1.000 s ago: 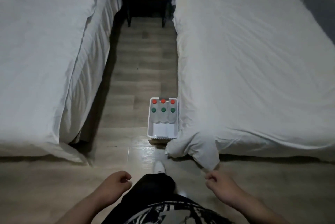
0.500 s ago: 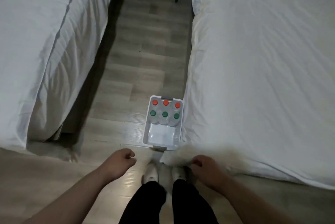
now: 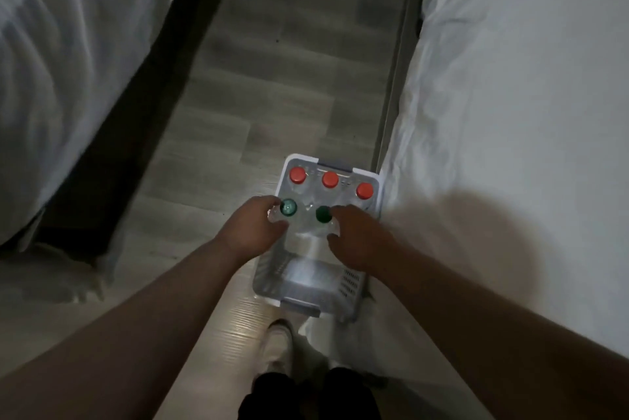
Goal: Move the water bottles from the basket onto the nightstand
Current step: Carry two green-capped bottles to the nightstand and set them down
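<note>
Where slatted plastic basket (image 3: 350,283) stands, left hand (image 3: 252,230) grips clear green-capped bottle (image 3: 288,207); right hand (image 3: 359,237) grips another.

Wood-look plank floor (image 3: 272,79) seen as narrow aisle between two beds. Left bed (image 3: 68,62) covered in white sheet, creased, blurred; sheet hem (image 3: 75,280) pooled on floor at near corner. Dark gap (image 3: 136,147) shown under left bed's edge. Right bed (image 3: 510,113) covered in white sheet, lightly wrinkled, broad shadow (image 3: 476,232) cast on near part. Grey frame strip (image 3: 394,79) visible along right bed's side. White shoe (image 3: 277,348) planted on floor, dark trouser legs (image 3: 272,399) cut by bottom edge.
</note>
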